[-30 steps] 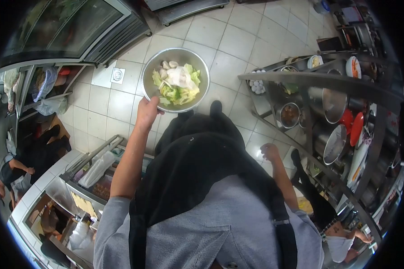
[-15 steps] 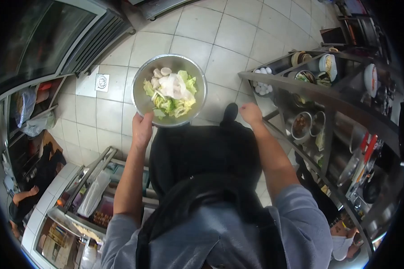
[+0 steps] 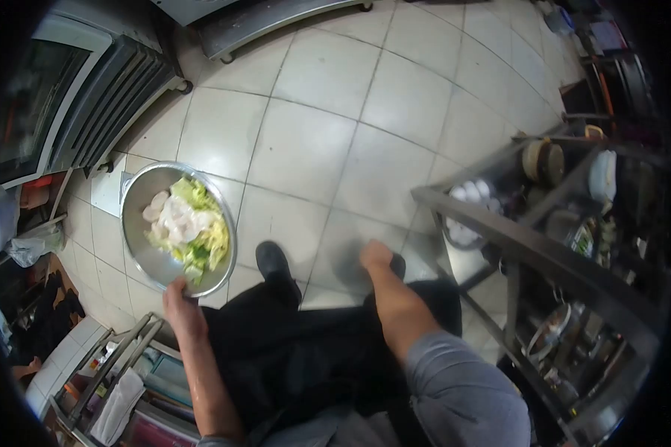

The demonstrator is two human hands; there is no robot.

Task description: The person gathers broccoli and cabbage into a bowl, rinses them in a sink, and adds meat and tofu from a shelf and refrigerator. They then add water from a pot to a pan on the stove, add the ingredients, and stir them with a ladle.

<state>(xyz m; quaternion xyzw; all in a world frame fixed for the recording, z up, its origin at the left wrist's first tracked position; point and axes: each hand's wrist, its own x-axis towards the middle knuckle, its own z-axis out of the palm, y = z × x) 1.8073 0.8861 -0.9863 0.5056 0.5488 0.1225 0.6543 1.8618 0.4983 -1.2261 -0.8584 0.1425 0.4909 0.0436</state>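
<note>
My left hand (image 3: 184, 311) grips the near rim of a wide steel mixing bowl (image 3: 150, 259), thumb over the edge and the other fingers mostly hidden beneath. Inside the bowl lie chopped green-yellow lettuce (image 3: 215, 237), a few pale round pieces (image 3: 156, 203) and a glossy white clump (image 3: 180, 220) whose kind I cannot make out. My right hand (image 3: 376, 255) hangs low over the floor with its fingers curled in, slightly blurred, and nothing shows in it.
To the right stands a steel-framed rack (image 3: 537, 242) holding eggs (image 3: 468, 212) and several food containers. A glass-fronted appliance (image 3: 45, 97) is at the left. Below left are shelves with a white cloth (image 3: 119, 406). Tiled floor (image 3: 306, 141) stretches ahead; another person's hand (image 3: 28, 369) shows far left.
The bowl in my left hand has shifted left and down in view. My right arm has swung inward. My view has moved forward over the floor, and a leg has stepped ahead.
</note>
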